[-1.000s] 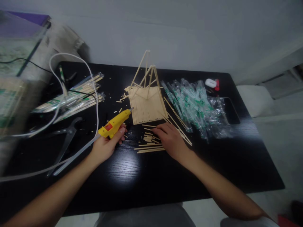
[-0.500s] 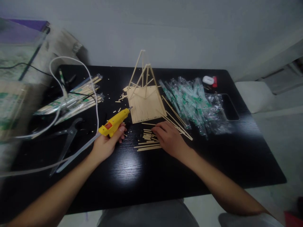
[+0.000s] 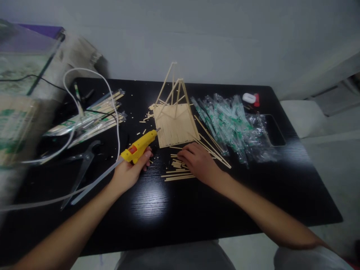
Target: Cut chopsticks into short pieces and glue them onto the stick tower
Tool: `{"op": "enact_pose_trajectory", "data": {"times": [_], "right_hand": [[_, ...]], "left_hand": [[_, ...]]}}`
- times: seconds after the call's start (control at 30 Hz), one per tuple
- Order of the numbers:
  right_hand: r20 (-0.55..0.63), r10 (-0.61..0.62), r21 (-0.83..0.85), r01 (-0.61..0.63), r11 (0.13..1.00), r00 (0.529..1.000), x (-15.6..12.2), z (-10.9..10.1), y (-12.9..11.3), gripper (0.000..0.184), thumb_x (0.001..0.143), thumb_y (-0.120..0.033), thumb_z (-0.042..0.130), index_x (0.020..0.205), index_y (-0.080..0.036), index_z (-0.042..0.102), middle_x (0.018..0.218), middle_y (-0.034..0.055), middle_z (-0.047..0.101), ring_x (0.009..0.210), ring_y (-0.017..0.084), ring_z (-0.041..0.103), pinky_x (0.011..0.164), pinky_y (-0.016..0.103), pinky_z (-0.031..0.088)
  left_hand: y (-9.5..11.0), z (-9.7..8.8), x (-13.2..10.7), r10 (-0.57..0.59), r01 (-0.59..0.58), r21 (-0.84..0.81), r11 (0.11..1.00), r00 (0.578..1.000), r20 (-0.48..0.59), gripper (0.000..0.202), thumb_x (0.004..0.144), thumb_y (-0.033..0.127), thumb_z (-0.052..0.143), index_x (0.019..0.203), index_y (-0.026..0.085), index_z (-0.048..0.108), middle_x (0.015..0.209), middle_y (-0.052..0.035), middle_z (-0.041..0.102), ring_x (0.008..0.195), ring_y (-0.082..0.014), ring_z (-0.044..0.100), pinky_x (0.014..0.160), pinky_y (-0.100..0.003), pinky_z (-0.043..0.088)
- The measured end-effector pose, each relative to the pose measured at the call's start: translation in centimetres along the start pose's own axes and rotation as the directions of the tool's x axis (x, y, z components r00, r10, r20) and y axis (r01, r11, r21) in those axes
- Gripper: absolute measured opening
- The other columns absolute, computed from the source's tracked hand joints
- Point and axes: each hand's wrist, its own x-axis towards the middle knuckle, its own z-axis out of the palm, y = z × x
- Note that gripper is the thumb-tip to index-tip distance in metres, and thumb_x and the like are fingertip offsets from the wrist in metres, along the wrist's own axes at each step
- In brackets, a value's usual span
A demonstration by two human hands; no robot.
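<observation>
My left hand (image 3: 128, 176) is closed around a yellow hot glue gun (image 3: 140, 145), its nozzle pointing up and right, close to the left edge of a flat base of wooden sticks (image 3: 174, 133). A clear glue stick (image 3: 98, 180) protrudes from the gun's rear. Over a small pile of cut wooden sticks (image 3: 177, 177), my right hand (image 3: 201, 164) has its fingers curled together at the stick ends; whether they grip one is hidden. On the base stands an open frame of thin sticks (image 3: 165, 106), joined in peaked shapes.
Crumpled clear and green wrappers (image 3: 225, 118) lie on the right, beside a phone (image 3: 272, 130) and a white case (image 3: 249, 98). Bagged sticks (image 3: 95, 129), pliers-like tool (image 3: 84, 161) and a white cable (image 3: 116, 123) occupy the left of the black table (image 3: 197, 213).
The whole view has shifted slightly right and down. My right fingers have moved a little left over the stick pile. The glue gun stays in my left hand.
</observation>
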Motion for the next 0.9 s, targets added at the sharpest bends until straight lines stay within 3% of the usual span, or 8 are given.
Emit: {"op": "enact_pose_trajectory", "data": {"times": [0.17,0.33,0.5,0.73,0.9], "right_hand": [[-0.018,0.031,0.048,-0.030,0.998,0.999,0.6,0.1,-0.2,0.018,0.101,-0.019,0.054,0.091,-0.015,0.068,0.087,0.0090,0.066,0.084,0.021,0.058,0.080,0.036,0.048],[-0.032,0.058,0.075,-0.056,0.996,0.998,0.5,0.2,-0.7,0.016,0.099,-0.018,0.054,0.091,-0.014,0.067,0.090,0.0101,0.065,0.086,0.022,0.057,0.082,0.038,0.048],[-0.038,0.037,0.102,-0.033,0.994,0.999,0.6,0.6,-0.6,0.019,0.101,-0.019,0.052,0.091,-0.015,0.068,0.089,0.0097,0.067,0.087,0.022,0.058,0.081,0.037,0.047],[-0.055,0.039,0.108,-0.033,0.994,0.998,0.5,0.9,-0.5,0.021,0.102,-0.020,0.052,0.091,-0.015,0.068,0.089,0.0101,0.067,0.087,0.022,0.057,0.081,0.038,0.046],[-0.065,0.038,0.132,-0.029,0.991,0.997,0.6,1.1,-0.5,0.021,0.102,-0.021,0.052,0.092,-0.015,0.068,0.090,0.0102,0.067,0.088,0.022,0.057,0.082,0.038,0.045]], "left_hand": [[0.2,-0.4,-0.1,-0.010,0.009,0.076,0.997,1.000,0.008,0.035,0.079,0.046,0.073,0.097,0.017,0.067,0.080,-0.0017,0.068,0.058,-0.0123,0.059,0.047,-0.024,0.051],[0.4,-0.3,-0.1,-0.034,0.017,0.192,0.981,0.996,0.082,0.027,0.082,0.043,0.073,0.090,0.017,0.069,0.068,0.0004,0.065,0.053,-0.0111,0.057,0.046,-0.022,0.049],[0.7,1.1,0.0,-0.055,0.037,0.157,0.987,0.992,0.110,0.028,0.081,0.042,0.073,0.092,0.017,0.073,0.095,-0.0083,0.076,0.066,-0.0163,0.068,0.053,-0.026,0.057],[-0.1,2.3,-0.3,-0.120,0.107,0.154,0.982,0.990,0.078,0.033,0.082,0.039,0.073,0.106,0.018,0.072,0.111,-0.0111,0.076,0.088,-0.0248,0.075,0.057,-0.027,0.060],[0.1,2.8,-0.8,-0.119,0.109,0.139,0.984,0.991,0.066,0.033,0.082,0.039,0.073,0.105,0.016,0.070,0.110,-0.0121,0.076,0.086,-0.0248,0.076,0.052,-0.025,0.058]]}}
